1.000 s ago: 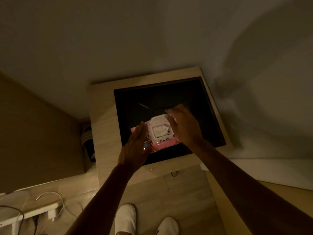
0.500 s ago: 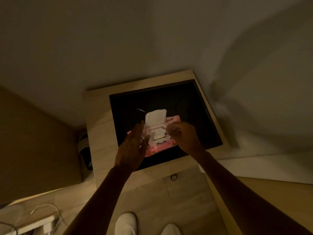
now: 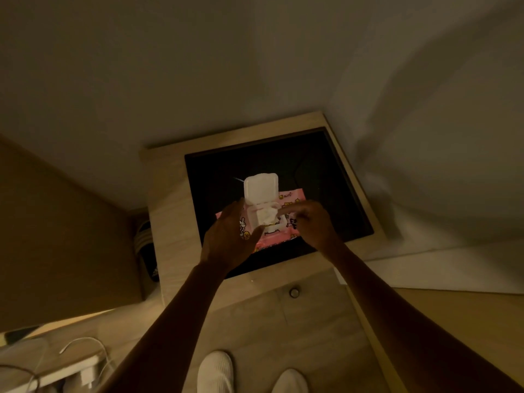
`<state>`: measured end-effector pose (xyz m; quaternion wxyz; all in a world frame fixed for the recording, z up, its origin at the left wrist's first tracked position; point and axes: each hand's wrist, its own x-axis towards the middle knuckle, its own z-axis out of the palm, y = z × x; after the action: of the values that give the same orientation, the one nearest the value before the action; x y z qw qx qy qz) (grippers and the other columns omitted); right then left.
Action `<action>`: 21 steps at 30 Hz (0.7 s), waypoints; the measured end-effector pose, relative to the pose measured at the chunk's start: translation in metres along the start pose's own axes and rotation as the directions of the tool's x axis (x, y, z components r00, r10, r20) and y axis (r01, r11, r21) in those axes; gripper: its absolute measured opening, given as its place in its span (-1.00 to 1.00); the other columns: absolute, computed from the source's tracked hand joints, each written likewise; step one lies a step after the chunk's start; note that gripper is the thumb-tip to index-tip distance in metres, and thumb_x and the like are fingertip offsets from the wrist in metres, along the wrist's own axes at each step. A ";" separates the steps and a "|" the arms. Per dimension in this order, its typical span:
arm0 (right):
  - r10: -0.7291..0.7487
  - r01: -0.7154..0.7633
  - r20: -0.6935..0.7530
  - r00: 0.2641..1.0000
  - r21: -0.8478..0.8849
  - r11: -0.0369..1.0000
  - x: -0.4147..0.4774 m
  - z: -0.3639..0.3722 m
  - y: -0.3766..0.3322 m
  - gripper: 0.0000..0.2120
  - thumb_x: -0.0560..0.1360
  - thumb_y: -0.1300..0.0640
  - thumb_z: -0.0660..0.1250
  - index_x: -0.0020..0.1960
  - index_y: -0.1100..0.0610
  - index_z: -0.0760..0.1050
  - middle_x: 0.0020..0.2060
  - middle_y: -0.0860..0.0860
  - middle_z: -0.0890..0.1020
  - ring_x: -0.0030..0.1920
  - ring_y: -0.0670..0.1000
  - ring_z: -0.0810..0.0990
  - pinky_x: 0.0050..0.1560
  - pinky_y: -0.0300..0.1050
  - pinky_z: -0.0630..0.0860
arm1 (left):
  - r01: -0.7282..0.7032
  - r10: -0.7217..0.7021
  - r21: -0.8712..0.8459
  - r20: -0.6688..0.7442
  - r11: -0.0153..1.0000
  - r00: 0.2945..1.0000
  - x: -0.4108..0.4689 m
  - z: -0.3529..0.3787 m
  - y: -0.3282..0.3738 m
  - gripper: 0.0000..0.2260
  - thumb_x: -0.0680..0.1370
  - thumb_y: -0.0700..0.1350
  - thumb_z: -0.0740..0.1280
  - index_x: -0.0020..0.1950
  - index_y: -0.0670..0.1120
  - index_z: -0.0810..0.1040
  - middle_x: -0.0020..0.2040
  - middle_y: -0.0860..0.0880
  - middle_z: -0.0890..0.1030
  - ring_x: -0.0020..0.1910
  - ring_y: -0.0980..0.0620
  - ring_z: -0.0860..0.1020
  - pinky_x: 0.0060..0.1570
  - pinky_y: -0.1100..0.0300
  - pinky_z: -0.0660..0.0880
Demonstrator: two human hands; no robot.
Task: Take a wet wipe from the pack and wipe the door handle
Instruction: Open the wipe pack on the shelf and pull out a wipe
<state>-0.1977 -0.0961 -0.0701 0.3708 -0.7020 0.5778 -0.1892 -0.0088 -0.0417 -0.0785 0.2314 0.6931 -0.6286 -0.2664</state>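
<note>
A pink wet-wipe pack (image 3: 292,198) lies on the black top of a small wooden cabinet (image 3: 170,194). Its white flip lid (image 3: 260,186) stands open, and a crumpled white wipe (image 3: 266,216) sticks up from the opening. My left hand (image 3: 229,236) presses on the pack's left side and steadies it. My right hand (image 3: 312,222) is at the right side, with its fingers reaching to the wipe's right edge; the grip is blurred. No door handle is in view.
The cabinet stands against a pale wall, with a round knob (image 3: 294,292) on its front. Dark slippers (image 3: 146,248) lie in the gap to its left. A white charger and cables (image 3: 85,367) lie at lower left. My feet in white slippers (image 3: 215,370) stand below.
The pack's lid has swung fully open and the wipe now pokes out. My right hand has moved from the lid to the wipe's edge. My left hand stays on the pack.
</note>
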 end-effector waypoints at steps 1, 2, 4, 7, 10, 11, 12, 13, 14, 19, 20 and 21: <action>0.002 -0.002 0.001 1.000 -0.007 1.000 0.000 0.000 0.000 -0.66 0.53 0.45 0.14 0.03 0.20 0.64 0.13 0.11 0.65 -0.17 0.13 0.66 -0.22 -0.04 0.61 | 0.013 -0.013 0.002 -0.006 1.000 1.000 0.001 0.002 0.001 -0.34 0.42 0.13 0.42 0.44 -0.01 0.28 0.32 -0.04 0.51 0.26 -0.01 0.51 0.07 0.15 0.49; 0.006 -0.006 0.012 1.000 -0.010 1.000 0.000 0.000 0.001 -0.66 0.53 0.46 0.13 0.03 0.21 0.64 0.15 0.10 0.65 -0.19 0.06 0.66 -0.28 -0.21 0.57 | 0.024 -0.024 0.006 -0.018 1.000 1.000 0.001 0.003 0.001 -0.33 0.40 0.14 0.44 0.43 -0.01 0.29 0.30 -0.04 0.52 0.25 -0.01 0.52 0.05 0.17 0.48; 0.024 -0.025 0.048 0.999 0.011 1.000 0.001 0.000 0.003 -0.65 0.54 0.46 0.11 0.04 0.23 0.64 0.19 0.11 0.63 -0.25 -0.14 0.64 -0.38 -0.38 0.45 | 0.027 -0.026 0.021 -0.051 0.999 0.998 0.002 0.007 0.004 -0.32 0.37 0.17 0.46 0.41 -0.03 0.33 0.27 -0.05 0.55 0.22 -0.01 0.54 0.06 0.15 0.50; 0.067 -0.071 0.070 0.995 0.058 0.996 0.000 -0.002 0.003 -0.62 0.55 0.45 0.09 0.09 0.20 0.63 0.25 0.11 0.59 -0.15 0.04 0.68 -0.20 0.02 0.63 | 0.030 -0.026 0.049 -0.090 0.998 0.996 0.003 0.010 0.007 -0.30 0.35 0.21 0.46 0.38 -0.05 0.36 0.25 -0.08 0.55 0.19 -0.04 0.55 0.11 0.03 0.55; 0.077 -0.083 0.080 0.994 0.067 0.994 -0.001 -0.005 0.003 -0.63 0.57 0.43 0.08 0.11 0.21 0.62 0.26 0.13 0.58 -0.05 0.33 0.62 -0.03 0.24 0.58 | 0.057 -0.050 0.060 -0.106 0.997 0.993 0.003 0.012 0.008 -0.32 0.35 0.21 0.46 0.37 -0.05 0.37 0.25 -0.07 0.55 0.20 -0.04 0.54 0.13 0.01 0.54; 0.074 -0.079 0.083 0.994 0.066 0.995 -0.001 -0.005 0.003 -0.63 0.57 0.42 0.08 0.11 0.20 0.62 0.26 0.12 0.58 -0.06 0.33 0.62 -0.04 0.22 0.58 | 0.056 -0.049 0.063 -0.108 0.996 0.993 0.003 0.013 0.008 -0.33 0.36 0.21 0.45 0.37 -0.05 0.37 0.25 -0.08 0.55 0.20 -0.04 0.54 0.14 0.00 0.53; 0.073 -0.079 0.088 0.993 0.068 0.995 -0.002 -0.005 0.003 -0.63 0.57 0.42 0.08 0.11 0.19 0.62 0.27 0.12 0.58 -0.12 0.32 0.62 -0.10 0.16 0.58 | 0.049 -0.042 0.059 -0.114 0.997 0.993 0.003 0.013 0.007 -0.34 0.37 0.19 0.45 0.37 -0.05 0.37 0.26 -0.08 0.55 0.21 -0.04 0.53 0.15 0.01 0.53; 0.076 -0.082 0.091 0.993 0.070 0.994 -0.002 -0.005 0.003 -0.63 0.58 0.41 0.08 0.11 0.18 0.63 0.27 0.11 0.58 -0.23 0.29 0.61 -0.21 0.08 0.56 | 0.041 -0.035 0.047 -0.119 0.998 0.992 0.003 0.013 0.007 -0.35 0.38 0.17 0.45 0.37 -0.06 0.37 0.26 -0.09 0.55 0.21 -0.04 0.54 0.14 0.03 0.52; 0.077 -0.083 0.088 0.993 0.070 0.994 -0.002 -0.005 0.004 -0.64 0.58 0.40 0.09 0.11 0.17 0.63 0.26 0.10 0.58 -0.35 0.19 0.58 -0.33 -0.04 0.51 | 0.037 -0.033 0.032 -0.123 0.999 0.992 0.002 0.014 0.006 -0.37 0.39 0.16 0.45 0.37 -0.06 0.37 0.26 -0.09 0.55 0.21 -0.04 0.54 0.13 0.08 0.50; 0.064 -0.071 0.054 0.996 0.129 0.989 -0.002 0.000 0.004 -0.79 0.55 0.31 0.27 0.13 0.19 0.61 0.13 0.10 0.65 -0.08 -0.17 0.61 -0.13 -0.44 0.51 | 0.009 -0.013 -0.033 -0.120 0.999 0.993 0.000 0.012 0.007 -0.46 0.46 0.02 0.42 0.38 -0.06 0.37 0.26 -0.07 0.57 0.23 -0.01 0.54 0.11 0.20 0.46; 0.056 -0.063 0.055 0.997 0.143 0.988 -0.003 0.002 0.003 -0.80 0.54 0.27 0.32 0.13 0.18 0.60 0.12 0.10 0.66 -0.03 -0.12 0.62 -0.08 -0.41 0.52 | 0.008 -0.013 -0.041 -0.123 0.999 0.992 0.000 0.011 0.007 -0.46 0.46 0.00 0.42 0.39 -0.05 0.35 0.26 -0.06 0.57 0.23 -0.01 0.54 0.11 0.22 0.46; 0.048 -0.056 0.058 0.997 0.145 0.988 -0.003 0.003 0.003 -0.79 0.51 0.24 0.36 0.14 0.17 0.60 0.12 0.09 0.66 0.00 -0.09 0.62 -0.04 -0.36 0.53 | 0.019 -0.026 -0.055 -0.126 0.998 0.992 0.000 0.011 0.008 -0.45 0.47 -0.02 0.41 0.41 -0.04 0.33 0.27 -0.06 0.56 0.23 -0.01 0.54 0.12 0.20 0.47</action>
<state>-0.1986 -0.0931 -0.0735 0.4419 -0.6625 0.5700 -0.2023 -0.0221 -0.0418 -0.0815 0.2862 0.7092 -0.5975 -0.2412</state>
